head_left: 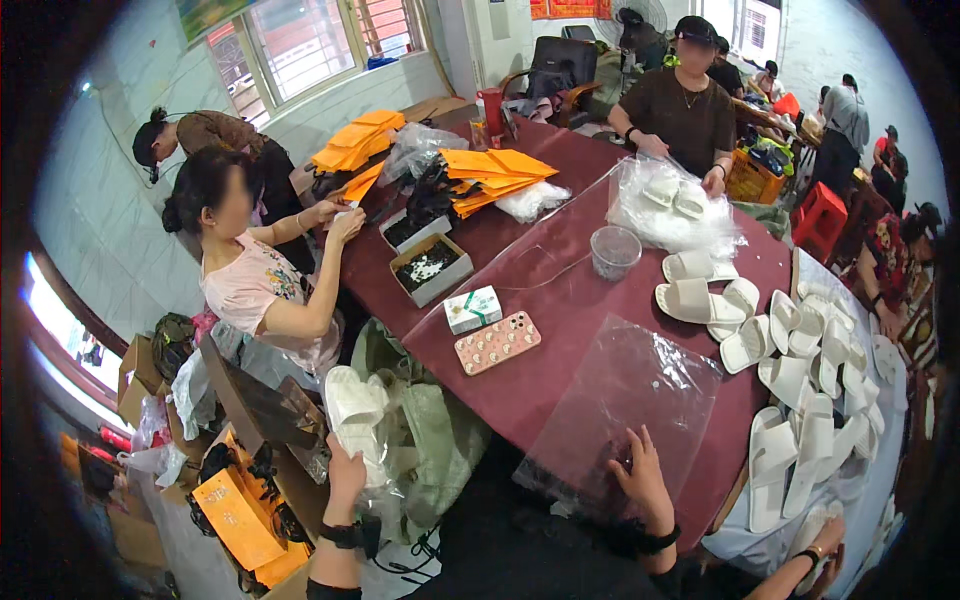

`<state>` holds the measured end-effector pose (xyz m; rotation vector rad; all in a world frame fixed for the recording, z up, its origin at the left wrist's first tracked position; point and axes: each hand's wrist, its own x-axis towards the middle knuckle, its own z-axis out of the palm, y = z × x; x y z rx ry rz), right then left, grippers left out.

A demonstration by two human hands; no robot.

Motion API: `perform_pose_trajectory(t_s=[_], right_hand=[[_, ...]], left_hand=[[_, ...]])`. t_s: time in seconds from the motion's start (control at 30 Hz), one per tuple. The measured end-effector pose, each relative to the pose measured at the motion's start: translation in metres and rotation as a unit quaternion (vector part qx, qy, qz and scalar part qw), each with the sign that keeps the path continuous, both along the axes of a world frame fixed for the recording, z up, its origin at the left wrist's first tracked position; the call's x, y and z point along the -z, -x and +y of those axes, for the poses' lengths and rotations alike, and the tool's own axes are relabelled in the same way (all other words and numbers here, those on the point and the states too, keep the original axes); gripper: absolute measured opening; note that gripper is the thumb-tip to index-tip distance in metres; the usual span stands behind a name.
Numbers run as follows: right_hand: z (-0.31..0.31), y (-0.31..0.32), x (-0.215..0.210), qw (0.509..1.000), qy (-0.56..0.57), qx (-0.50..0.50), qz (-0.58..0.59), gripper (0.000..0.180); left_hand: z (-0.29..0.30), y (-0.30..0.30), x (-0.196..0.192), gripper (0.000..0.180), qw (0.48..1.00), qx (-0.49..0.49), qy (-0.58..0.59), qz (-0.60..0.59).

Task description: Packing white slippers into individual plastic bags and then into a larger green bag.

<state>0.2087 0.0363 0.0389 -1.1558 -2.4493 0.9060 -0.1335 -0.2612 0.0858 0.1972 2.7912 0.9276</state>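
My left hand (347, 472) grips a pair of white slippers (356, 408) in clear plastic, held past the table's left edge above a large pale green sack (440, 440). On the table's near side lies a flat clear plastic bag (640, 385). Over its lower part is my right hand (642, 470), fingers apart and holding nothing; whether the fingertips press on the plastic I cannot tell. Beyond the bag sit a patterned pink phone case (497, 343), probably with a phone in it, and a small white and green box (473, 309).
Several loose white slippers (800, 450) cover the right side, where a co-worker's hand (822, 560) holds one. A clear tub (614, 252), boxes of small black pieces (430, 268) and orange pouches (495, 170) stand farther back. Two co-workers work at the table's far and left sides.
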Motion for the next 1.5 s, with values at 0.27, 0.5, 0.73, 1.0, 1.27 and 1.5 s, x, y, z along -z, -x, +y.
perform_pose_trajectory(t_s=[0.27,0.5,0.73,1.0,1.27,1.5], right_hand=[[-0.001,0.002,-0.008,1.0,0.0,-0.002,-0.001,0.059],[0.002,-0.005,0.0,1.0,-0.016,-0.005,-0.008,0.061],[0.0,-0.007,0.007,0.997,-0.051,-0.039,-0.032,0.059],[-0.004,-0.004,0.019,0.992,-0.082,-0.023,-0.094,0.06],[-0.009,-0.006,0.011,0.991,-0.053,-0.008,-0.124,0.064],[-0.016,-0.009,0.019,0.988,-0.069,0.014,-0.137,0.071]], left_hand=[[-0.028,0.036,0.063,0.049,0.844,0.088,-0.338,-0.407],[-0.008,0.033,0.067,0.051,0.94,0.212,0.243,-0.111],[-0.002,0.031,0.067,0.075,0.885,0.255,0.378,-0.09],[0.072,-0.01,0.033,0.08,0.892,0.356,0.244,-0.132],[0.133,-0.029,-0.009,0.056,0.836,0.5,0.225,-0.02],[0.168,-0.062,-0.022,0.044,0.782,0.597,0.165,0.074]])
